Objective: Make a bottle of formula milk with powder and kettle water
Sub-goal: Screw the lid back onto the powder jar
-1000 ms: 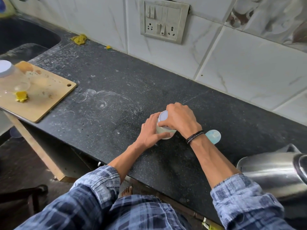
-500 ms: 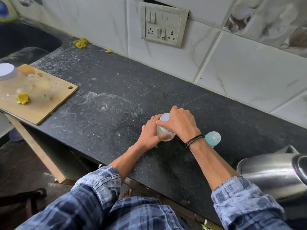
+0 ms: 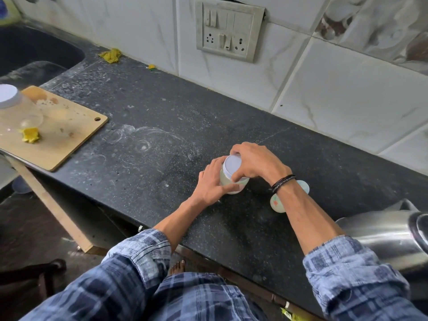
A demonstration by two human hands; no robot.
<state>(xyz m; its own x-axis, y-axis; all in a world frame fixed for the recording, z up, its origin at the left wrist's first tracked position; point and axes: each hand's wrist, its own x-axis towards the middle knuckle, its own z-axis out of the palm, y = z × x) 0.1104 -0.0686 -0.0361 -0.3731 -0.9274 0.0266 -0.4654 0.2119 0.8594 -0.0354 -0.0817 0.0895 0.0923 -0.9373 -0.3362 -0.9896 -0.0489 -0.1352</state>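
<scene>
A small clear jar [image 3: 234, 181] with pale powder inside and a white lid [image 3: 232, 164] stands on the black counter [image 3: 143, 126]. My left hand [image 3: 212, 181] wraps the jar's body from the left. My right hand [image 3: 257, 162] grips the lid from above and the right. A pale blue baby bottle [image 3: 278, 202] lies behind my right wrist, mostly hidden. A steel kettle [image 3: 384, 237] sits at the right edge.
A wooden cutting board [image 3: 67, 133] at the left holds a clear jar with a white lid [image 3: 14, 105] and a yellow scrap [image 3: 30, 134]. A dark sink [image 3: 34, 52] lies at the far left. A switch and socket plate [image 3: 228, 31] hangs on the tiled wall.
My right hand has shifted on the lid, so more of the white top shows. The jar has stayed in place between both hands.
</scene>
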